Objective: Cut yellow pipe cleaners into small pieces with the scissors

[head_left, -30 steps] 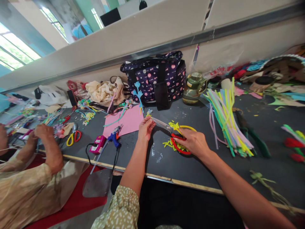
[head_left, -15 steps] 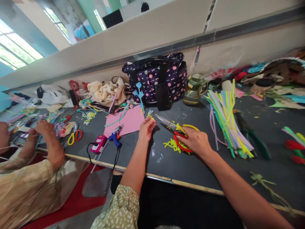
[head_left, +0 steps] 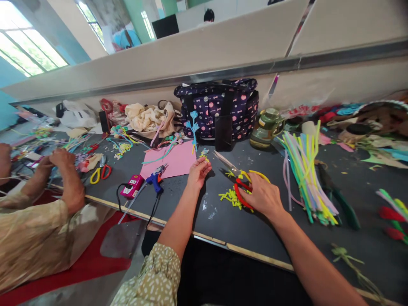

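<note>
Here, right fingers [head_left: 256, 182] grip one pair of scissors [head_left: 236, 171]; left fingers [head_left: 201, 166] pinch together, contents unclear.

I was looking, over a remote feed, into what seemed a shared craft workshop: the long dark counter [head_left: 242, 229] carried bundled fuzzy stems [head_left: 307, 178], yellow clippings [head_left: 231, 197], scissors [head_left: 236, 171] and a blue glue gun [head_left: 155, 181]. Another person's hands [head_left: 62, 158] were over craft pieces farther left, and I saw large windows [head_left: 28, 46] beyond a pale partition [head_left: 178, 57].
</note>
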`<control>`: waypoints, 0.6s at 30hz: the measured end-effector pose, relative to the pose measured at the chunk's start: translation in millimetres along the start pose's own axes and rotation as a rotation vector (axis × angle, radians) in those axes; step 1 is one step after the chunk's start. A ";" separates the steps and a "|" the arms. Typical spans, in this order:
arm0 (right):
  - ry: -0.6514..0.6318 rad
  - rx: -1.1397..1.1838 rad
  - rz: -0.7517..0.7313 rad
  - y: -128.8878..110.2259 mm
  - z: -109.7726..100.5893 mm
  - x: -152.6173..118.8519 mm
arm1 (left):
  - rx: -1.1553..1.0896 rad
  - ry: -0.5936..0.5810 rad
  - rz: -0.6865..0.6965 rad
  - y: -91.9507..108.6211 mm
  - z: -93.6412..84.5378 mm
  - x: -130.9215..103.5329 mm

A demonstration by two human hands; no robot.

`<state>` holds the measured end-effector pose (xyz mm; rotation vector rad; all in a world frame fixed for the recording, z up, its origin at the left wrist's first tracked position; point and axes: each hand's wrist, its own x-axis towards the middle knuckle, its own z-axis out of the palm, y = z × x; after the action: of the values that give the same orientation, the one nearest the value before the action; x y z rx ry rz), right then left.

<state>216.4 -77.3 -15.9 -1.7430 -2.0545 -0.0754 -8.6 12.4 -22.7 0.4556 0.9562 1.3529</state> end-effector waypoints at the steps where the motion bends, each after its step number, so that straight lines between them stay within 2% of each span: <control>1: 0.011 -0.011 0.004 1.3 0.9 0.2 | 0.006 -0.012 0.014 -0.2 0.2 -0.6; 5: 0.047 -0.039 -0.014 5.5 4.0 -0.3 | 0.022 -0.054 0.061 -0.3 1.9 -3.1; 18: 0.114 -0.025 -0.168 10.3 9.5 -3.9 | -0.071 -0.050 0.029 1.1 1.1 -2.7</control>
<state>223.8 -75.8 -28.4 -1.5402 -2.1198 -0.2469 -8.2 10.4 -20.5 0.4488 0.8607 1.3911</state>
